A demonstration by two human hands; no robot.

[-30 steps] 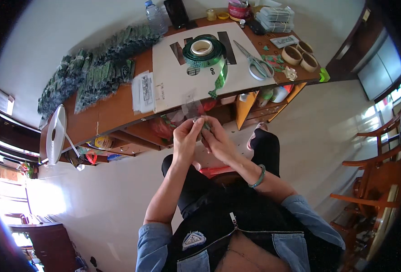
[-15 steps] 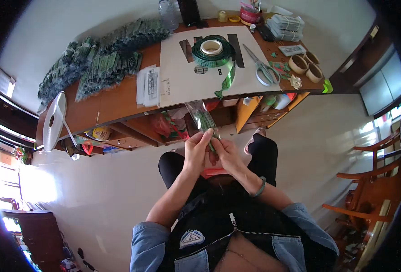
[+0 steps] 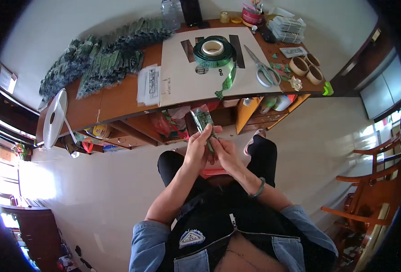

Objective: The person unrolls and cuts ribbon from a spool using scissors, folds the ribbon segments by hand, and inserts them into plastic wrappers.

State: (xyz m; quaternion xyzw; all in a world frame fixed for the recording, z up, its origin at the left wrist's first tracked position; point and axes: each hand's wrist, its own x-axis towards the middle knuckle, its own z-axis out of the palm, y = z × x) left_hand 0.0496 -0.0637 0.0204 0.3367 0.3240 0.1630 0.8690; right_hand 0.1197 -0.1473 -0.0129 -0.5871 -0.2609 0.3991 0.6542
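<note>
In front of my lap, a clear plastic packet with green patterned ribbon-like material inside (image 3: 203,119) points up toward the table edge. My left hand (image 3: 197,147) is closed around its lower part, thumb pressed on the front. My right hand (image 3: 226,155) grips the bottom end from the other side, its thumb close to the left one. Fingers hide the packet's lower end. Beyond them on the table, a roll of green ribbon (image 3: 229,53) lies on a printed cardboard sheet (image 3: 177,81), its loose tail hanging toward the edge. Scissors (image 3: 263,71) rest to its right.
Bundles of similar green packets (image 3: 112,68) are piled at the table's left. A white ribbon reel (image 3: 54,119) stands at the left edge. Tape rolls (image 3: 298,65) and wrapped white stacks (image 3: 287,28) sit at the right. Wooden chairs (image 3: 372,181) stand to the right.
The packet's upper end has come lower and shows a broader, flatter face. Both hands keep their grip with the fingers slightly shifted. Things on the table look unmoved.
</note>
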